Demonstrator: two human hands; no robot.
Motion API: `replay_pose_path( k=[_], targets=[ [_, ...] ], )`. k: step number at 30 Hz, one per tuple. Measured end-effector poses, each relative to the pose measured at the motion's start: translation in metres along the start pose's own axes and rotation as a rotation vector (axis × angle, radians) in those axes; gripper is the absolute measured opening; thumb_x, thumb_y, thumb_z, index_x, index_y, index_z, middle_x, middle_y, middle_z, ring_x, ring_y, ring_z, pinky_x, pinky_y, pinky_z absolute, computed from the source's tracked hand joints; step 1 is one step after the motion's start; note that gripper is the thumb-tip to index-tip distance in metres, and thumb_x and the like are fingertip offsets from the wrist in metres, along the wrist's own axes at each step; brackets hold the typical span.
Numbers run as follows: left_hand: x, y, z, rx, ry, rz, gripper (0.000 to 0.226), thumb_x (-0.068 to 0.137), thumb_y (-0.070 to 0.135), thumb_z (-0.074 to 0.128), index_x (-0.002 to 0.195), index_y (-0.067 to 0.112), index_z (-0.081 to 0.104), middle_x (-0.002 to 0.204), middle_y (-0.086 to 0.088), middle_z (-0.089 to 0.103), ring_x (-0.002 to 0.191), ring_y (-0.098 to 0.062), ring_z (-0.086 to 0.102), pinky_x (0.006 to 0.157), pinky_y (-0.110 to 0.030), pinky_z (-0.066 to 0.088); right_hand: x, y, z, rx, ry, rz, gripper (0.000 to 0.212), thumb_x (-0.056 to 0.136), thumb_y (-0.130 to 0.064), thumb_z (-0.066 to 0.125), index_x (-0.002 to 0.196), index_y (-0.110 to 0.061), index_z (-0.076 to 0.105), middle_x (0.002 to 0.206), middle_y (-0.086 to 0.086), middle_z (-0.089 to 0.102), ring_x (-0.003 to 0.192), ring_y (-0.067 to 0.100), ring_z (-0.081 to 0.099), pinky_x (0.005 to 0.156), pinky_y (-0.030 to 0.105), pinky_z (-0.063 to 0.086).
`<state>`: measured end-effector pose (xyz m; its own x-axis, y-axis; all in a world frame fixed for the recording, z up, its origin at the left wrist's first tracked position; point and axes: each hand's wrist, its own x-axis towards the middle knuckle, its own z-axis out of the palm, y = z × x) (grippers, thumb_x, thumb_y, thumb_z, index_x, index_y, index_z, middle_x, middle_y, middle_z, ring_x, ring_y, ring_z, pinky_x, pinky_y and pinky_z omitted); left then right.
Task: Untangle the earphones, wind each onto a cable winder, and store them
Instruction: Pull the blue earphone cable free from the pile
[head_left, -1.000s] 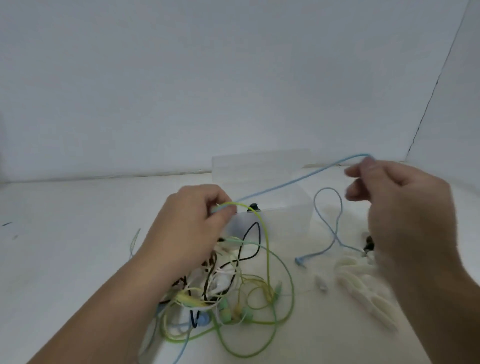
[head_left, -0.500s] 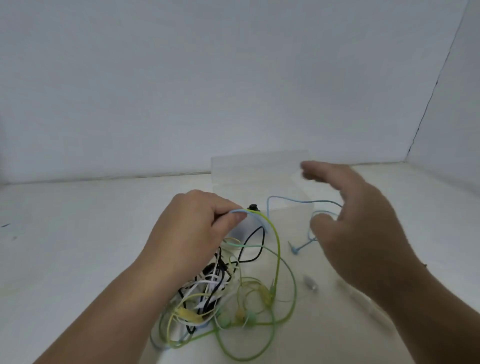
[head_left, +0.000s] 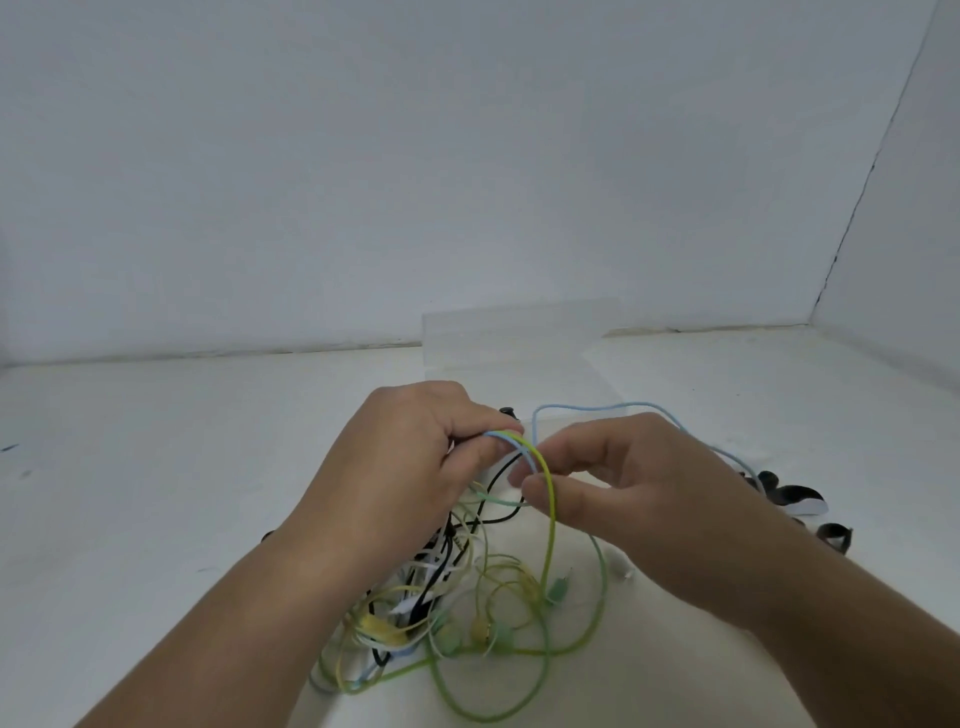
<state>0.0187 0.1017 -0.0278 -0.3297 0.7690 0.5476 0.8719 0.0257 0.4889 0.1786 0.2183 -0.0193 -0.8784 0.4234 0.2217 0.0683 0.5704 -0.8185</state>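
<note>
Left hand (head_left: 410, 467) gripped the blue earphone cable (head_left: 587, 406) and the green earphone cable (head_left: 551, 519) together between curled thumb and forefinger. Right hand (head_left: 639, 488), fingers curled, pinched the green earphone cable just beside that grip. Both cables ran down into the earphone tangle (head_left: 441, 597), which lay on the white table (head_left: 156, 467) beneath the hands. A clear plastic box (head_left: 519, 332) stood behind the hands. Black cable winders (head_left: 795, 499) lay to the right.
</note>
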Motion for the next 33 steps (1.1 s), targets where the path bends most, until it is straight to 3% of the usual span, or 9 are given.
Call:
replay_pose_path(
  k=[3,6,9,13,18,24,28,31,33],
  targets=[
    [0.000,0.002,0.000,0.009,0.014,-0.055,0.013,0.085,0.039,0.072,0.096,0.043,0.076,0.071,0.018,0.062,0.075,0.000,0.058,0.062,-0.012,0.038,0.000,-0.002,0.001,-0.031,0.010,-0.027,0.015,0.085,-0.047,0.071,0.083,-0.033,0.075,0.085,-0.009,0.072,0.084,0.022,0.068,0.089,0.033,0.052],
    [0.000,0.004,-0.004,0.011,-0.033,-0.164,0.023,0.076,0.033,0.082,0.097,0.041,0.076,0.069,0.020,0.061,0.065,0.003,0.054,0.057,-0.011,0.036,0.003,-0.001,-0.006,0.138,0.345,-0.037,0.025,0.092,-0.026,0.065,0.070,-0.017,0.073,0.072,0.002,0.071,0.067,0.009,0.059,0.065,0.009,0.044],
    [0.000,0.004,-0.009,0.044,-0.080,-0.227,0.021,0.073,0.028,0.085,0.087,0.037,0.074,0.069,0.020,0.060,0.055,-0.004,0.050,0.052,-0.016,0.038,0.007,0.001,-0.017,0.364,0.585,-0.029,0.035,0.096,-0.011,0.057,0.063,-0.012,0.068,0.068,0.005,0.070,0.067,0.016,0.065,0.076,0.024,0.052],
    [0.002,-0.004,-0.019,0.044,-0.047,-0.327,0.015,0.076,0.021,0.080,0.076,0.035,0.074,0.067,0.013,0.065,0.055,-0.006,0.059,0.059,-0.028,0.049,0.011,-0.001,-0.033,0.794,0.720,0.006,0.034,0.103,-0.011,0.045,0.071,-0.011,0.057,0.064,0.006,0.066,0.053,0.020,0.064,0.065,0.032,0.059],
    [0.001,-0.011,-0.028,0.018,-0.059,-0.437,0.022,0.081,0.011,0.076,0.071,0.031,0.076,0.066,0.006,0.067,0.063,-0.011,0.063,0.066,-0.034,0.052,0.010,0.007,-0.060,1.181,0.791,-0.037,0.032,0.103,-0.014,0.040,0.071,-0.013,0.045,0.086,0.018,0.073,0.085,0.032,0.075,0.067,0.035,0.061],
    [0.001,-0.010,-0.032,0.303,-0.051,-0.536,0.035,0.073,-0.005,0.058,0.062,0.027,0.066,0.075,0.006,0.067,0.062,-0.015,0.062,0.062,-0.032,0.052,0.009,0.017,-0.072,1.109,0.943,-0.066,0.028,0.101,-0.015,0.036,0.073,-0.017,0.041,0.105,0.013,0.075,0.094,0.028,0.075,0.082,0.033,0.059],
    [-0.001,-0.010,-0.036,0.520,-0.102,-0.622,0.025,0.076,0.005,0.061,0.068,0.029,0.065,0.077,0.011,0.065,0.072,-0.013,0.060,0.071,-0.030,0.048,0.008,0.016,-0.069,1.038,0.967,-0.090,0.027,0.103,-0.015,0.035,0.078,-0.016,0.047,0.105,0.006,0.076,0.094,0.025,0.075,0.085,0.030,0.057],
    [-0.001,-0.013,-0.040,0.394,-0.164,-0.617,0.020,0.080,0.014,0.071,0.065,0.029,0.070,0.070,0.011,0.067,0.071,-0.011,0.063,0.069,-0.029,0.051,0.009,0.011,-0.064,0.944,0.923,-0.076,0.030,0.100,-0.013,0.041,0.071,-0.015,0.049,0.078,0.010,0.073,0.069,0.021,0.072,0.082,0.033,0.058],
    [-0.001,-0.007,-0.041,0.131,-0.129,-0.596,0.016,0.079,0.024,0.079,0.064,0.025,0.075,0.066,0.009,0.071,0.066,-0.006,0.067,0.063,-0.027,0.050,0.010,0.007,-0.060,0.805,0.860,0.040,0.031,0.095,-0.010,0.049,0.064,-0.014,0.048,0.054,0.004,0.057,0.045,0.016,0.051,0.065,0.032,0.055]
  ],
)
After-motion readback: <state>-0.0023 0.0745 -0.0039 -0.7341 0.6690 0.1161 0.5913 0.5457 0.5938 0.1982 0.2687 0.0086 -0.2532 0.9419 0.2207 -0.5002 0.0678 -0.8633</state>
